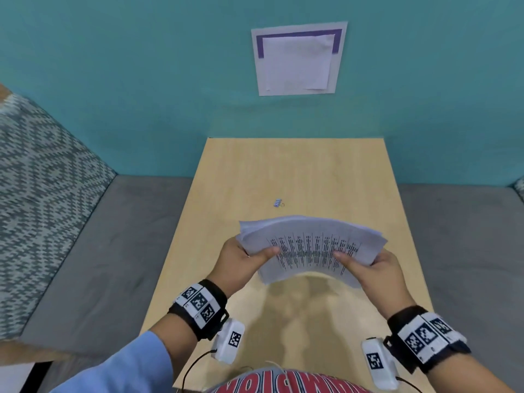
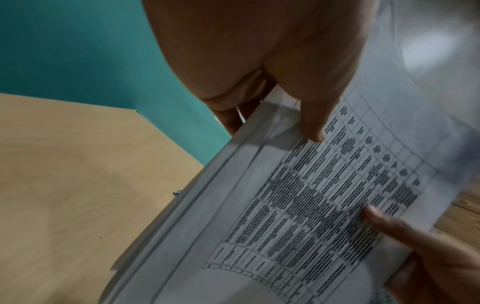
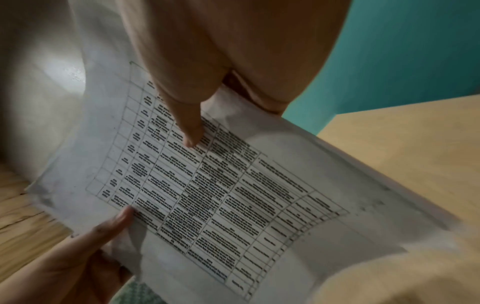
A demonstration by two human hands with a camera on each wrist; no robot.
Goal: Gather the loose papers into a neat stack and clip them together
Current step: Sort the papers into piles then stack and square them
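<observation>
My left hand (image 1: 241, 258) pinches the left short edge of the papers (image 1: 309, 248), thumb on the printed face, fingers underneath; my right hand (image 1: 374, 265) clamps the opposite edge likewise. The sheaf hangs above the table (image 1: 397, 211), bowed upward. I judge it light, limp and slippery, its edges fanned, so edge grips suit tapping square. The clip (image 1: 278, 203) lies beyond, untouched.
</observation>
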